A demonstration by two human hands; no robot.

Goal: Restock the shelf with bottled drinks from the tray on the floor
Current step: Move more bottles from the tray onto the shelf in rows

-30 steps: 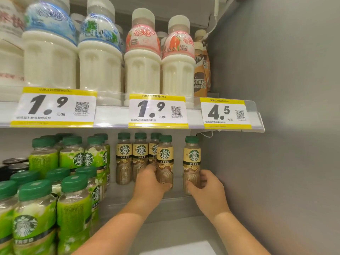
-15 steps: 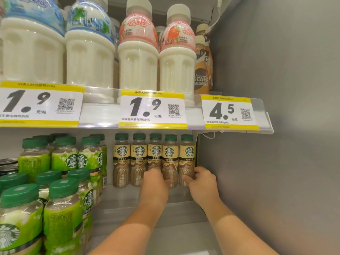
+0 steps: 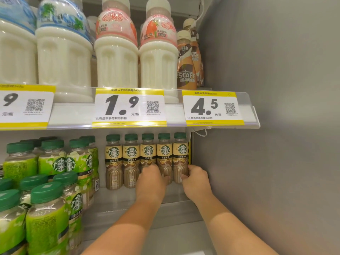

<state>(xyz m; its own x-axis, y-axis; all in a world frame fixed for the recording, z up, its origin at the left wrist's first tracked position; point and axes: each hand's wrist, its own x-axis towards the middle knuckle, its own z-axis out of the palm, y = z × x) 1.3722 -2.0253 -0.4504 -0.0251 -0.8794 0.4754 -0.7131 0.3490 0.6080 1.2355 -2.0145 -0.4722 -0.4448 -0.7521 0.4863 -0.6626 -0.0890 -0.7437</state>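
Several small latte bottles with green caps and cream labels stand in a row at the back of the lower shelf [image 3: 117, 205]. My left hand [image 3: 151, 181] grips the low part of the fourth bottle [image 3: 164, 153], covering the base of the third. My right hand [image 3: 196, 180] holds the bottom of the rightmost bottle [image 3: 180, 151], which stands beside the grey side wall. Both bottles are upright and in line with the row. The tray on the floor is out of view.
Green-labelled bottles [image 3: 53, 162] crowd the left of the lower shelf, reaching to its front. Above, large white milk bottles [image 3: 116, 57] and brown coffee bottles [image 3: 185, 70] stand behind price tags [image 3: 129, 107]. The grey wall [image 3: 266, 144] closes off the right side.
Both hands pushed their bottles back to the rear of the shelf, into line with the others. The view has moved closer and slightly right.
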